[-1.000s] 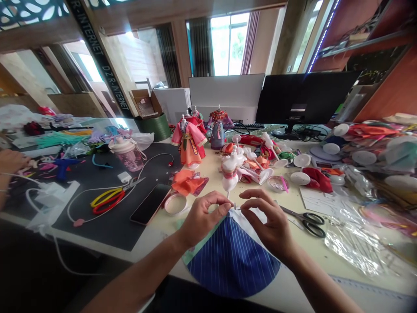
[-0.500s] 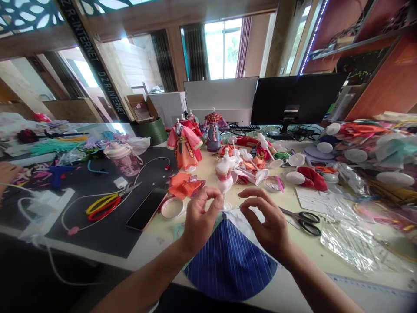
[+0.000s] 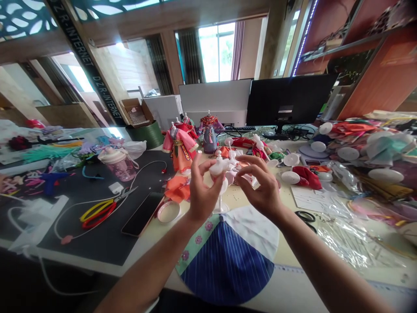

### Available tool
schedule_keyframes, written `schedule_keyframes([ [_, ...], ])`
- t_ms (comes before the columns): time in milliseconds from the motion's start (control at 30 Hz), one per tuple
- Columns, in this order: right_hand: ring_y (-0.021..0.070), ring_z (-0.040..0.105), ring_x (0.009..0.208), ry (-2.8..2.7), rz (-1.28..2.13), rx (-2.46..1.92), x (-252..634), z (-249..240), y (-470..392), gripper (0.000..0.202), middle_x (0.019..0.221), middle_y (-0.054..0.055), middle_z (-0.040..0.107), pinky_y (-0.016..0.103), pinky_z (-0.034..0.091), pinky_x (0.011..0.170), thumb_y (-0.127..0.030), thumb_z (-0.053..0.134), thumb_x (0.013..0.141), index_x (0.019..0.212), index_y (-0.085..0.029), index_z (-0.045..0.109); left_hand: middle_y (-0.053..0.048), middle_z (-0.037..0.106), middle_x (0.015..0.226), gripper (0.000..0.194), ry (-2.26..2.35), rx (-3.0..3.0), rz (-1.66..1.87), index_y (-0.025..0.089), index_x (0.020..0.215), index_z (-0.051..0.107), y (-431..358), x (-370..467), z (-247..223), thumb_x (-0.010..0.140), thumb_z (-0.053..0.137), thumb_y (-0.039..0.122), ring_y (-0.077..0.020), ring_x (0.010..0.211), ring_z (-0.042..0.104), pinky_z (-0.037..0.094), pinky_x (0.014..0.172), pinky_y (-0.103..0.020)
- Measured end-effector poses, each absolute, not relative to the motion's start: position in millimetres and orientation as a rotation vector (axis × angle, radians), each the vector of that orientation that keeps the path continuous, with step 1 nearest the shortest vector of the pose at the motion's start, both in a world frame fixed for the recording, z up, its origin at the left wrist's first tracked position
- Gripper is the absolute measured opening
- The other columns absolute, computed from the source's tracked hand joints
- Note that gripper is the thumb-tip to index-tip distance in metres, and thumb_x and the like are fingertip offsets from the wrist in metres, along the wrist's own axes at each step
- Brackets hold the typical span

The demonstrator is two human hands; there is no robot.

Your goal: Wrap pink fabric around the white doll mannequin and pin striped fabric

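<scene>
A small white dress-form mannequin (image 3: pixel 222 166) stands upright on its stand at the middle of the table. My left hand (image 3: pixel 205 189) is at its left side, fingers apart, with the thumb in front of its body. Whether it presses on the mannequin I cannot tell. On the other side my right hand (image 3: pixel 262 187) hovers with curved fingers, thumb and forefinger tips close together, and no held thing shows. Below both hands a round-edged piece of sewn cloth (image 3: pixel 228 265) lies flat, with a dark blue striped panel, a white one and a green flowered one.
Dressed small mannequins (image 3: pixel 180 148) stand behind. At left lie a phone (image 3: pixel 143 213), red-and-yellow scissors (image 3: pixel 97 213) and a lidded cup (image 3: pixel 117 163). Black scissors (image 3: pixel 305 216), a clear plastic bag (image 3: pixel 345 239) and heaped doll parts and cloth (image 3: pixel 365 143) are at right.
Both my hands have risen from the top of the cloth piece to the mannequin's upper body. My left fingers have spread. More of the cloth's white and flowered panels now shows.
</scene>
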State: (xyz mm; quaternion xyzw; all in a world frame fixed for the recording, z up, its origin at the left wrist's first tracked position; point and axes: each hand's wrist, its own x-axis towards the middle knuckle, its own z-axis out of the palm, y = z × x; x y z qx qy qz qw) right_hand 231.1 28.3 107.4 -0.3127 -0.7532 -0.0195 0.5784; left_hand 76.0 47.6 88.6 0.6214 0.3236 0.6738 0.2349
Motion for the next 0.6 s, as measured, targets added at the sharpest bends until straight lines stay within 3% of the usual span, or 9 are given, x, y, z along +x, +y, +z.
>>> schedule_keyframes([
  [600, 0.0261, 0.057, 0.106, -1.838, -0.146, -0.695, 219.4, 111.4, 45.2, 0.012, 0.116, 0.009, 0.061, 0.047, 0.048, 0.085, -0.01, 0.058, 0.085, 0.084, -0.022, 0.057, -0.01, 0.064, 0.113, 0.069, 0.836, 1.735, 1.776, 0.023, 0.139, 0.031, 48.2, 67.7, 91.3, 0.082, 0.069, 0.027, -0.0217, 0.11, 0.06, 0.047, 0.099, -0.044],
])
